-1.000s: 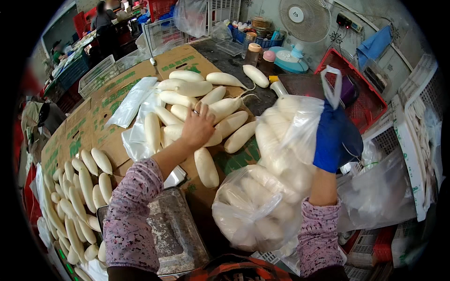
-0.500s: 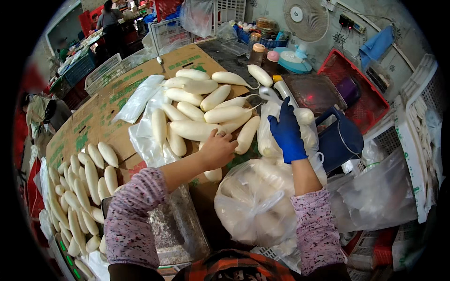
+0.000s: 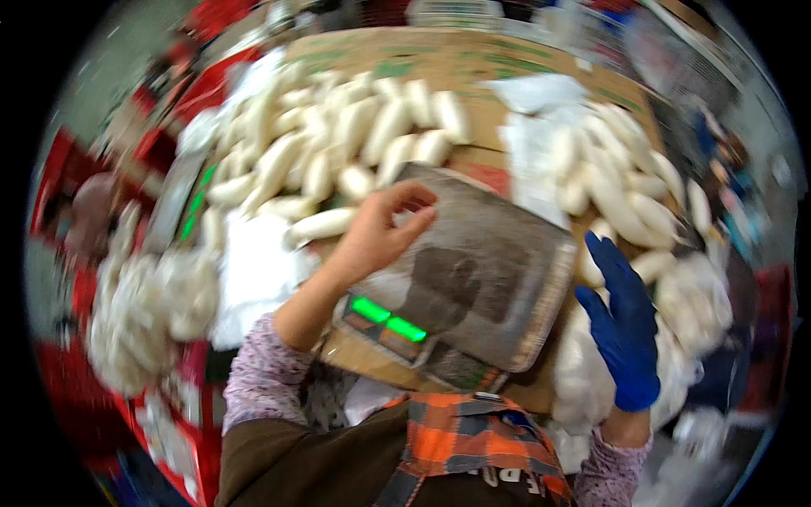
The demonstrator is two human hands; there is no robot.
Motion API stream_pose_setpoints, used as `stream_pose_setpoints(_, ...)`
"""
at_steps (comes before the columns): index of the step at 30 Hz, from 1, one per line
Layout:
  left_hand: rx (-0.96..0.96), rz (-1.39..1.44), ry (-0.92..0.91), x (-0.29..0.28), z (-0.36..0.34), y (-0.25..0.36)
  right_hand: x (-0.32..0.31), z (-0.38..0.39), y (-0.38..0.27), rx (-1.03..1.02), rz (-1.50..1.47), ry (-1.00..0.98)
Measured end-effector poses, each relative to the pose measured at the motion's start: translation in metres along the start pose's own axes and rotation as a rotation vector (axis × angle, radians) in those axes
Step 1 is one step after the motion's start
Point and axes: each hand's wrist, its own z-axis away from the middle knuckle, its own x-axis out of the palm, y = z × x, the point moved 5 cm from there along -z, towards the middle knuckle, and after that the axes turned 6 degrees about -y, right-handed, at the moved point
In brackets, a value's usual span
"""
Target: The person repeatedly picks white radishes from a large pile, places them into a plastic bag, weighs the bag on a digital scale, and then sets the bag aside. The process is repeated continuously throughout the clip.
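My bare left hand (image 3: 384, 230) hovers over the left edge of a metal-topped weighing scale (image 3: 532, 270) with a green-lit display. Its fingers are loosely bent and apart, with nothing in them. My right hand (image 3: 627, 329), in a blue glove, is open with thumb and fingers spread, above clear bags of white radishes (image 3: 583, 372). I cannot tell whether the glove touches a bag. A heap of white radishes (image 3: 625, 203) lies beyond the right hand, and a larger pile of white radishes (image 3: 338, 127) lies beyond the left. The picture is blurred by motion.
Flat cardboard (image 3: 473, 59) covers the table. White plastic bags (image 3: 541, 93) lie by the right heap, more white bags (image 3: 258, 262) by my left forearm. Filled bags of radishes (image 3: 139, 313) stand at the far left, near red crates (image 3: 63, 177). A second green display (image 3: 198, 203) glows there.
My view has swung left, bringing the scale to the middle. My left hand has come away from the right-hand radish heap to the scale. My right hand stays open near the bags.
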Motion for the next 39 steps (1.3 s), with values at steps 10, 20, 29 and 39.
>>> stream_pose_setpoints(10,-0.419,-0.037,0.562,-0.103,0.241,-0.117,0.166,-0.058,-0.231,-0.577,-0.375,-0.512)
stream_pose_setpoints(20,-0.617,0.001,0.893,-0.174,0.380,-0.187,0.402,-0.094,-0.354,-0.735,-0.357,-0.554)
stream_pose_setpoints(29,-0.547,0.306,0.764,-0.211,0.384,-0.184,0.424,-0.153,-0.333,-0.450,-0.503,-0.254)
stream_pose_setpoints(39,-0.404,-0.446,1.699,-0.363,0.545,-0.172,0.386,-0.092,-0.266,-0.208,-0.607,-0.460)
